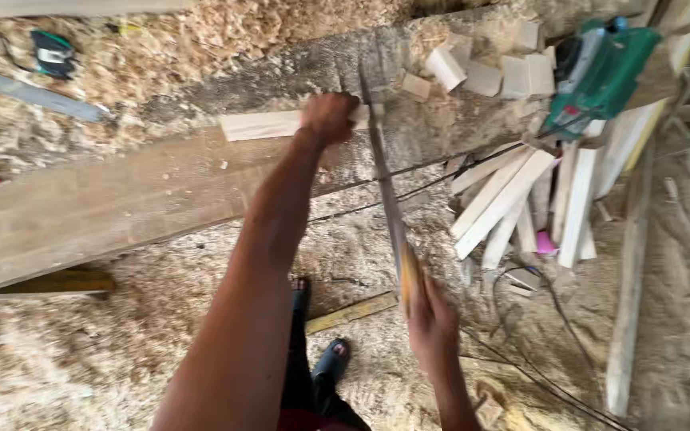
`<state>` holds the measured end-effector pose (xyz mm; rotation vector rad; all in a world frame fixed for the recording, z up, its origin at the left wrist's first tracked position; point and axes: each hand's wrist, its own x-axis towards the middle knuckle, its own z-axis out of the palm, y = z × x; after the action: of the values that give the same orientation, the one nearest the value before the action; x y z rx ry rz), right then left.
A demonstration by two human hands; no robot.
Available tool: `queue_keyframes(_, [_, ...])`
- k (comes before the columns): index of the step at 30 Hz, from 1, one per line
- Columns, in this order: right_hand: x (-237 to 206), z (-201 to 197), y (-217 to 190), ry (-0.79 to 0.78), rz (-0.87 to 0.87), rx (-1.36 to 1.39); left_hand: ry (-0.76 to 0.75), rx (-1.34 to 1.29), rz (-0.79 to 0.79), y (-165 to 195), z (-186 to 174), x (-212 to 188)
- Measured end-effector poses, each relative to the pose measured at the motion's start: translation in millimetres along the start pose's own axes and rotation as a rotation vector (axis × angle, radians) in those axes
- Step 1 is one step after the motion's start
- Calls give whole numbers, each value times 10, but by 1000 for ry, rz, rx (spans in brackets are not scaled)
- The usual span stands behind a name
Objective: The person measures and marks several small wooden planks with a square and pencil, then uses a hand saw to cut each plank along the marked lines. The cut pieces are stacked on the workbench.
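My left hand (328, 116) presses down on a pale wooden strip (261, 125) that lies across a broad, dusty plank (105, 199) used as a bench. My right hand (433, 319) grips the yellow handle of a hand saw (385, 187). The saw's blade runs up from my hand to the right end of the strip, just beside my left hand. The strip's right end is hidden under my fingers.
Several short cut blocks (489, 72) lie on the plank's far right end. A green power tool (600, 76) rests above a pile of pale slats (521, 199). Sawdust covers the floor, black cables (537, 367) trail across it, and my sandalled feet (321, 351) stand below.
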<state>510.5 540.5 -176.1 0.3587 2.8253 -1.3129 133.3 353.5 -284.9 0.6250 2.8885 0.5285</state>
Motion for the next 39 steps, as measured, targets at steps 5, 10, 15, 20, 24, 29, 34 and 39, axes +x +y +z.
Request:
queue_keyframes(5, [264, 177, -58, -100, -366, 509, 4, -77, -22, -43, 62, -46])
queue_keyframes(10, [1814, 818, -66, 81, -375, 147, 68, -35, 1, -38, 20, -104])
queue_keyframes(15, [190, 291, 294, -12, 35, 79, -87, -6, -68, 62, -72, -89])
queue_keyframes(20, [-258, 138, 414, 110, -185, 190, -95, -96, -109, 49, -44, -61])
queue_keyframes(24, [1408, 736, 184, 57, -53, 65, 33, 66, 39, 55, 9, -73])
queue_keyframes(29, [1063, 600, 114, -2, 51, 99, -29, -55, -32, 68, -34, -114])
queue_keyframes(34, [-609, -36, 226, 125, -313, 109, -127, -31, -106, 36, -41, -49])
queue_keyframes(39, [1242, 616, 47, 56, -86, 172, 69, 23, 40, 34, 140, -28])
